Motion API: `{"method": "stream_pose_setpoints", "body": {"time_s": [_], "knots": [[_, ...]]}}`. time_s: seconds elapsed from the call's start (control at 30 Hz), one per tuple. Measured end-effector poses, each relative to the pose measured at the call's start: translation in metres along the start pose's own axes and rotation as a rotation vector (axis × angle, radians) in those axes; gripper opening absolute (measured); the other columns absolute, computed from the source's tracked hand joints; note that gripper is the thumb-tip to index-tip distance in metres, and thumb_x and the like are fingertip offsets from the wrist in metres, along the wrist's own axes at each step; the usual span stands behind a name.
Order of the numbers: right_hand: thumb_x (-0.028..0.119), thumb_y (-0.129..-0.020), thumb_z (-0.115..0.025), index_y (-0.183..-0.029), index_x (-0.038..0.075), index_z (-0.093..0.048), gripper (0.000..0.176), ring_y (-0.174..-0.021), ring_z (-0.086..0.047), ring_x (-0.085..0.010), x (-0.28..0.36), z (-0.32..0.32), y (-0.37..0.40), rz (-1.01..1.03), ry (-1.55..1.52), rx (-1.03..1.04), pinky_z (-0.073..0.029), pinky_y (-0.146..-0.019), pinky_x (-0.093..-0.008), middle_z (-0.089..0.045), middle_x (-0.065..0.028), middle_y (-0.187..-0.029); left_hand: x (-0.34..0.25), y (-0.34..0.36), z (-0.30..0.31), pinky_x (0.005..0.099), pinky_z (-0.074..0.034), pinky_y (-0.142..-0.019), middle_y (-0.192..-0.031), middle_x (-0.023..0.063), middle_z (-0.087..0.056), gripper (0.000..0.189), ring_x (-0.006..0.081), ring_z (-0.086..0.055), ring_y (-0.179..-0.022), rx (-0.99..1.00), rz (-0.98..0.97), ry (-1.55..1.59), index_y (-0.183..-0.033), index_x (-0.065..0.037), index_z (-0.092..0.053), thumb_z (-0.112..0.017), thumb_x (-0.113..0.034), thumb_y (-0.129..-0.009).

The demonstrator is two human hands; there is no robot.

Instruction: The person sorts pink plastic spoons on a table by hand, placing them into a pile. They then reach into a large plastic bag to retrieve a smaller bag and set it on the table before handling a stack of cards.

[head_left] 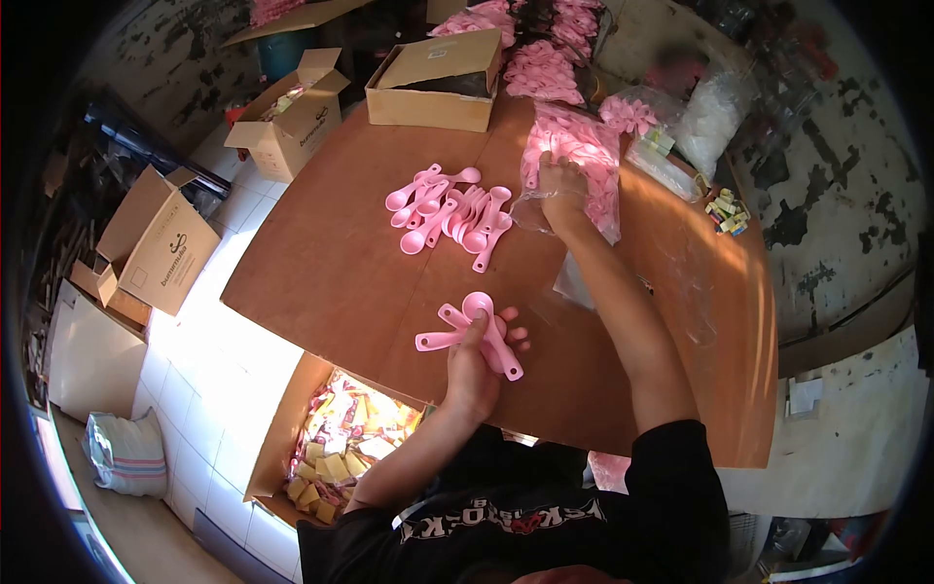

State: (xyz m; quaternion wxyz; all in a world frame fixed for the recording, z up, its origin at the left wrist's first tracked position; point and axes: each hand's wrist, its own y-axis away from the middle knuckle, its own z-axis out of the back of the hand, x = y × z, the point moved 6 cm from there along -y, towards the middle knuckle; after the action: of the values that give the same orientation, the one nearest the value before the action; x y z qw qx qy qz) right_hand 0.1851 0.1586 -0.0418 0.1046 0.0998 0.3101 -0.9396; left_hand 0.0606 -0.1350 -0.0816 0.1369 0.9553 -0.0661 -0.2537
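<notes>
Several pink measuring spoons (477, 308) are fanned out in my left hand (473, 375), thumb on top of them, just above the near part of the table. My right hand (562, 185) reaches to the mouth of a clear plastic bag (603, 185) packed with more pink spoons. Its fingertips are lost among the spoons and film, so I cannot tell whether they grip one. Between the hands and the far boxes, a loose pile of pink measuring spoons (448, 209) lies on the brown table (331, 243).
An open cardboard box (428, 107) stands at the table's far edge, beside more bags of pink spoons (545, 73). Small yellow-and-green pieces (726, 212) lie at right. Below the table's left edge sits a carton (277, 428) of wrapped packets. Two cartons (165, 248) (292, 136) stand on the tiled floor.
</notes>
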Motion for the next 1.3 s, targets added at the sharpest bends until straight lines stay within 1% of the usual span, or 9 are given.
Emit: {"method": "stream_pose_setpoints", "body": {"time_s": [0.4,0.57,0.7,0.83,0.9,1.0,1.17,1.23,1.3], "knots": [[0.014,-0.077,-0.057,-0.111,-0.003,-0.057,0.037,-0.065,-0.063,-0.0179,0.02,0.089,0.068,0.615,0.304,-0.388,-0.052,-0.055,-0.0281,-0.06,-0.0081,-0.08,-0.03,-0.015,-0.008,0.0396,-0.054,-0.075,-0.106,0.0112,-0.063,0.032,0.02,-0.063,-0.081,0.065,-0.061,-0.069,-0.101,-0.004,-0.054,-0.049,-0.035,-0.099],[0.011,-0.077,-0.06,-0.107,-0.003,-0.058,0.033,-0.057,-0.063,-0.0182,0.026,0.151,0.094,0.531,0.143,-0.251,-0.05,-0.046,-0.0261,-0.062,-0.0115,-0.08,-0.073,-0.02,-0.01,0.0327,-0.053,-0.063,-0.097,0.0094,-0.066,0.034,0.0168,-0.063,-0.07,0.054,-0.2,-0.3,-0.101,-0.003,-0.056,-0.047,-0.036,-0.1],[0.007,-0.08,-0.058,-0.105,-0.001,-0.059,0.027,-0.059,-0.064,-0.0286,0.014,0.209,0.083,0.28,-0.6,-0.351,-0.052,-0.052,-0.0358,-0.063,-0.016,-0.075,-0.129,-0.044,-0.011,0.0218,-0.044,-0.046,-0.086,0.0049,-0.065,0.033,0.0074,-0.056,-0.057,0.062,-0.505,-0.719,-0.097,-0.002,-0.06,-0.054,-0.034,-0.097],[0.011,-0.082,-0.051,-0.088,-0.005,-0.063,0.021,-0.064,-0.064,-0.037,0.033,0.157,0.024,0.006,-0.966,0.152,-0.05,-0.06,-0.0425,-0.062,-0.0249,-0.069,-0.165,-0.105,-0.034,0.0382,-0.053,-0.07,-0.096,0.0132,-0.068,0.035,0.0244,-0.068,-0.078,0.151,-0.755,-1.034,-0.114,0.0,-0.049,-0.056,-0.029,-0.095],[0.016,-0.081,-0.055,-0.078,-0.007,-0.061,0.024,-0.054,-0.063,-0.0276,0.056,0.104,-0.001,-0.125,-1.17,0.469,-0.049,-0.05,-0.0394,-0.062,-0.0185,-0.062,-0.174,-0.132,-0.047,0.0455,-0.053,-0.072,-0.097,0.0226,-0.066,0.035,0.0364,-0.068,-0.085,-0.144,-0.722,-1.818,-0.11,0.0,-0.047,-0.057,-0.027,-0.091],[0.019,-0.088,-0.056,-0.08,-0.003,-0.057,0.023,-0.045,-0.051,-0.0147,0.084,0.066,-0.013,-0.368,-1.173,0.79,-0.04,-0.038,-0.0308,-0.052,-0.0058,-0.058,-0.17,-0.179,-0.044,0.0509,-0.052,-0.075,-0.099,0.0288,-0.063,0.034,0.0462,-0.064,-0.088,-0.174,-0.679,-2.02,-0.108,-0.001,-0.045,-0.056,-0.026,-0.087],[0.012,-0.085,-0.055,-0.089,-0.004,-0.056,0.016,-0.054,-0.062,-0.025,0.089,0.044,-0.011,-0.347,-1.152,0.745,-0.049,-0.044,-0.0379,-0.061,-0.0158,-0.065,-0.159,-0.201,-0.043,0.0487,-0.054,-0.074,-0.107,0.026,-0.06,0.037,0.0447,-0.065,-0.088,-0.232,-0.682,-2.208,-0.114,-0.003,-0.044,-0.055,-0.027,-0.088],[0.01,-0.082,-0.056,-0.09,-0.005,-0.058,0.016,-0.062,-0.066,-0.0357,0.081,0.095,-0.002,-0.023,-0.774,0.043,-0.053,-0.054,-0.044,-0.063,-0.0227,-0.069,-0.159,-0.192,-0.05,0.0465,-0.055,-0.073,-0.109,0.0217,-0.06,0.036,0.0411,-0.066,-0.091,-0.281,-0.682,-2.293,-0.115,-0.005,-0.046,-0.056,-0.025,-0.086],[0.008,-0.079,-0.057,-0.091,-0.006,-0.059,0.018,-0.066,-0.063,-0.0427,0.071,0.149,0.027,0.075,-0.925,-0.025,-0.054,-0.063,-0.0459,-0.062,-0.0255,-0.07,-0.16,-0.185,-0.055,0.0471,-0.055,-0.074,-0.112,0.0208,-0.059,0.039,0.0402,-0.066,-0.092,-0.25,-0.645,-2.326,-0.118,-0.005,-0.048,-0.054,-0.029,-0.087]]}}
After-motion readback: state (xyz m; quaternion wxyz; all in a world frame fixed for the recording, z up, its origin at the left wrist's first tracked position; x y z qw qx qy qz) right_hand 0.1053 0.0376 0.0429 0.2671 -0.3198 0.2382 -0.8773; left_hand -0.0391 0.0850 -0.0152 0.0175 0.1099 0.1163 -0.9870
